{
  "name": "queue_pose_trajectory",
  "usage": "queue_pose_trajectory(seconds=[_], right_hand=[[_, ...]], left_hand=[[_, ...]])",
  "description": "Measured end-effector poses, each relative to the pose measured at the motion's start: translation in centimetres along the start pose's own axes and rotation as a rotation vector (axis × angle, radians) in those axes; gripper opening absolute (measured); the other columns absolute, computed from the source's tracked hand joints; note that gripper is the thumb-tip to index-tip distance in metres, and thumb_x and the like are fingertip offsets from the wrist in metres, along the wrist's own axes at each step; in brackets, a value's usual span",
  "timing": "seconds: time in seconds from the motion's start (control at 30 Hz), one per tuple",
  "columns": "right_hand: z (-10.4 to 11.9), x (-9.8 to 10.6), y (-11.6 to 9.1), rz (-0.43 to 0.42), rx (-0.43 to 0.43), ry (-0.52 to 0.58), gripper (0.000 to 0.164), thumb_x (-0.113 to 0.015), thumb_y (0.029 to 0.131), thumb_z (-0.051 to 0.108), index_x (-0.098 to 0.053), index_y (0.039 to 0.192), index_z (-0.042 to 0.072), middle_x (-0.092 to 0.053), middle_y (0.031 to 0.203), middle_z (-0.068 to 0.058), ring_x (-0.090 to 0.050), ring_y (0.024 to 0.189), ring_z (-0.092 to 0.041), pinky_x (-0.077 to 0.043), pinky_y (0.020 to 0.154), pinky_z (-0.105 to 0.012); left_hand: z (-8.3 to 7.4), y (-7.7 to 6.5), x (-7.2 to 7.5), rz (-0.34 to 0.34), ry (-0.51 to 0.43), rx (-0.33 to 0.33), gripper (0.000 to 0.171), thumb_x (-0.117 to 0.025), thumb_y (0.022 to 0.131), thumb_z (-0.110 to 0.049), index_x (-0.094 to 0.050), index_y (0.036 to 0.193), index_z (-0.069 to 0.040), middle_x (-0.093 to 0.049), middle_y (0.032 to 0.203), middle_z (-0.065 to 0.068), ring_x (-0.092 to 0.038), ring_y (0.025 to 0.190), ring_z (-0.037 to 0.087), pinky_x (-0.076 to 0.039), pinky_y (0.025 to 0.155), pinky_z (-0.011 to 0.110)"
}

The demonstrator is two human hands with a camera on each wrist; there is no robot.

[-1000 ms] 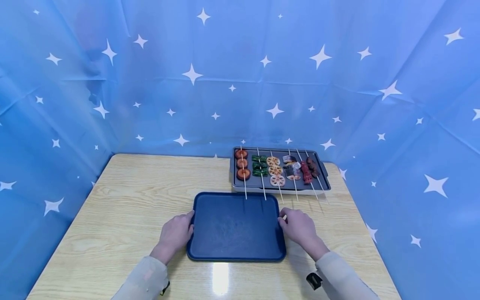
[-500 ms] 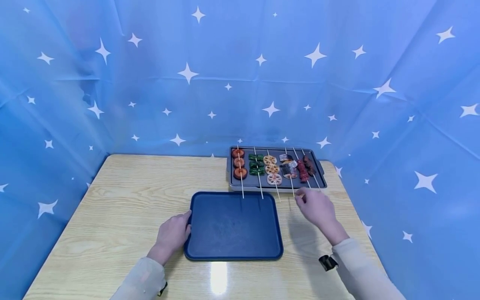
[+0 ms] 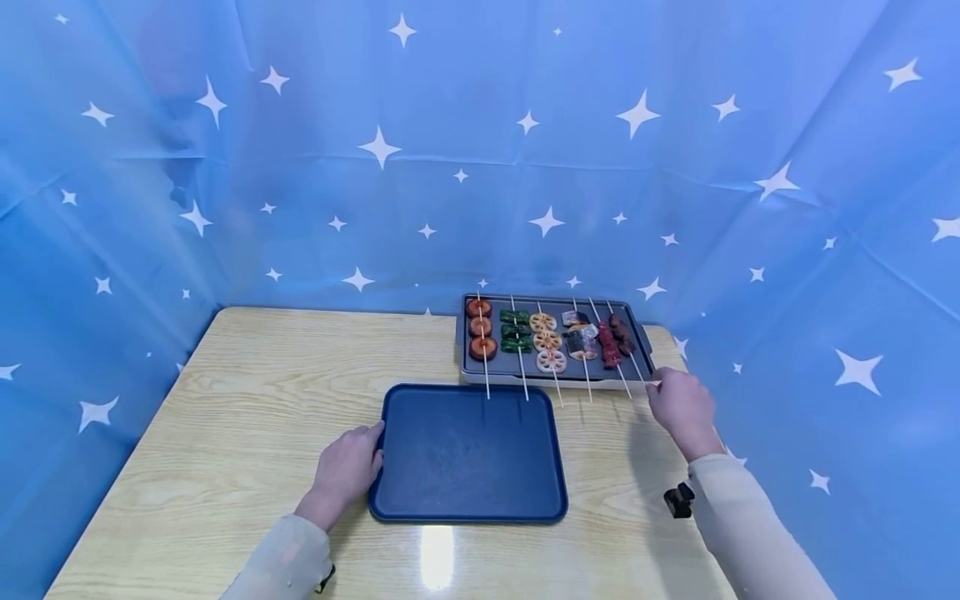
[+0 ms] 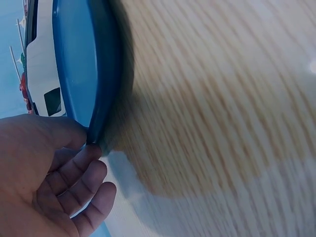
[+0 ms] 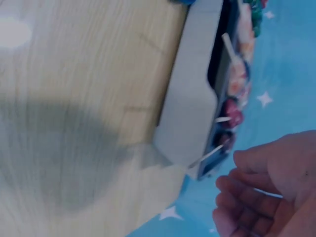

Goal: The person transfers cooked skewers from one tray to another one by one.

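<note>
My left hand pinches the left rim of a dark blue tray lying on the table. In the left wrist view, thumb and forefinger meet at the tray's edge. My right hand is by the front right corner of a grey electric grill plate; in the right wrist view its loosely bent fingers hold nothing. Nearest to it is the skewer of dark brown meat, its stick pointing towards the hand. Left of that lies a skewer of red meat.
Further along the grill lie skewers of fish pieces, lotus root slices, green vegetable and round reddish-brown slices. Their sticks overhang the front edge. A blue star-patterned curtain surrounds the wooden table.
My right hand has left the tray's right rim and moved right and away from me to the grill's corner. My left hand has stayed on the tray.
</note>
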State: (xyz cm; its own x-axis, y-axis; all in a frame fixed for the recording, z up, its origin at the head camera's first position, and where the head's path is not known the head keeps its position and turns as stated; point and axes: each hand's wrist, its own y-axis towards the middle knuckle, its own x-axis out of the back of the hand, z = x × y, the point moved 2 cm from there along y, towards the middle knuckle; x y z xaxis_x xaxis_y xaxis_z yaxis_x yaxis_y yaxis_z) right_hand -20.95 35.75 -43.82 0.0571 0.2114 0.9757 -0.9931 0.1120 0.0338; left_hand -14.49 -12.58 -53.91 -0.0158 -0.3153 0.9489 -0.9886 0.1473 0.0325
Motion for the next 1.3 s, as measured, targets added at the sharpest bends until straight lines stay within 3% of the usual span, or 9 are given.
queue_pose_trajectory(seconds=[0.2,0.33,0.5,0.7,1.07,1.3], right_hand=[[-1.0,-0.6,0.4,0.091,-0.088,-0.032,0.036,-0.05,0.095,0.024,-0.065,0.12,0.002,-0.062,0.117,-0.033,-0.062,0.091,-0.053,-0.05,0.053,-0.054],[-1.3,-0.8,0.8,0.106,-0.112,-0.034,0.032,-0.05,0.095,0.026,-0.068,0.109,0.004,-0.064,0.111,-0.032,-0.062,0.087,-0.051,-0.048,0.051,-0.052],[-1.4,-0.9,1.0,0.103,-0.112,-0.031,0.027,-0.051,0.093,0.023,-0.07,0.097,0.004,-0.067,0.102,-0.029,-0.063,0.081,-0.047,-0.048,0.05,-0.05],[-1.3,-1.4,1.1,0.097,-0.083,-0.019,0.028,-0.054,0.093,0.02,-0.07,0.105,0.0,-0.067,0.108,-0.028,-0.064,0.086,-0.047,-0.053,0.059,-0.054],[-1.4,-1.9,1.7,0.103,-0.041,-0.011,0.025,-0.054,0.091,0.015,-0.071,0.098,-0.001,-0.069,0.1,-0.027,-0.064,0.084,-0.044,-0.054,0.063,-0.054],[-1.0,-1.8,1.9,0.139,-0.044,0.024,0.024,-0.052,0.092,0.014,-0.072,0.085,0.002,-0.07,0.085,-0.017,-0.061,0.073,-0.031,-0.05,0.064,-0.047]], left_hand=[[-0.3,-0.1,0.4,-0.014,-0.007,-0.005,0.044,-0.068,0.087,-0.016,-0.062,0.128,-0.002,-0.07,0.107,0.017,-0.069,0.095,0.033,-0.06,0.074,0.045],[-0.3,0.0,0.4,-0.006,-0.001,0.001,0.044,-0.068,0.087,-0.017,-0.062,0.129,-0.002,-0.07,0.108,0.017,-0.068,0.095,0.032,-0.06,0.075,0.044],[-0.1,0.1,0.2,-0.007,0.002,0.001,0.045,-0.068,0.087,-0.017,-0.062,0.129,-0.003,-0.07,0.107,0.016,-0.069,0.094,0.031,-0.06,0.072,0.043],[0.0,0.1,0.0,-0.008,0.006,0.009,0.045,-0.069,0.087,-0.017,-0.062,0.129,-0.004,-0.07,0.107,0.015,-0.069,0.093,0.03,-0.06,0.071,0.043],[-0.1,0.1,0.2,0.009,0.003,0.007,0.045,-0.067,0.087,-0.017,-0.061,0.129,-0.003,-0.07,0.106,0.014,-0.068,0.093,0.029,-0.06,0.073,0.043],[-0.1,0.1,0.1,0.008,-0.001,0.011,0.045,-0.067,0.088,-0.017,-0.061,0.13,-0.003,-0.07,0.108,0.016,-0.068,0.095,0.031,-0.06,0.074,0.043]])
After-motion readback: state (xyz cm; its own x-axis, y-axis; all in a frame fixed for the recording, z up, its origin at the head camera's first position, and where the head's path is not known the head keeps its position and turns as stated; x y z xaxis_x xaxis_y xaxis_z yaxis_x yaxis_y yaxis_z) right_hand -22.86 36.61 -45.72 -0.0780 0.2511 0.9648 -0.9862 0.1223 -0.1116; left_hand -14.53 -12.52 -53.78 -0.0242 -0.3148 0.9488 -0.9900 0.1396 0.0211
